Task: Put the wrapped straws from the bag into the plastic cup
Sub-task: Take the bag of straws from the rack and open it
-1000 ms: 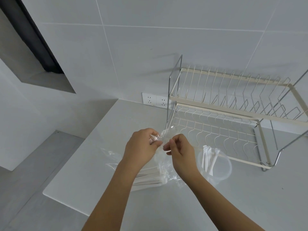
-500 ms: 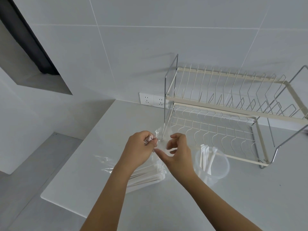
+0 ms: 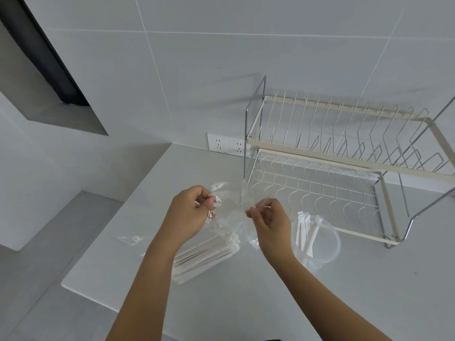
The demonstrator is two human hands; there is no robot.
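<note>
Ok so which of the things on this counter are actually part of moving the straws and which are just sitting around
Part of the job:
- clear bag, held open by the left hand and right hand
- wrapped straws lying in the bag
- plastic cup, a few straws already in it

Just there:
- dish rack, nothing on it
- wall sockets
- scrap of clear plastic on the counter

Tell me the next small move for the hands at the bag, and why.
Probably spread the bag mouth wider, then reach in. The left hand and right hand each pinch an edge of it, most wrapped straws lie inside, and only a few stand in the plastic cup.
</note>
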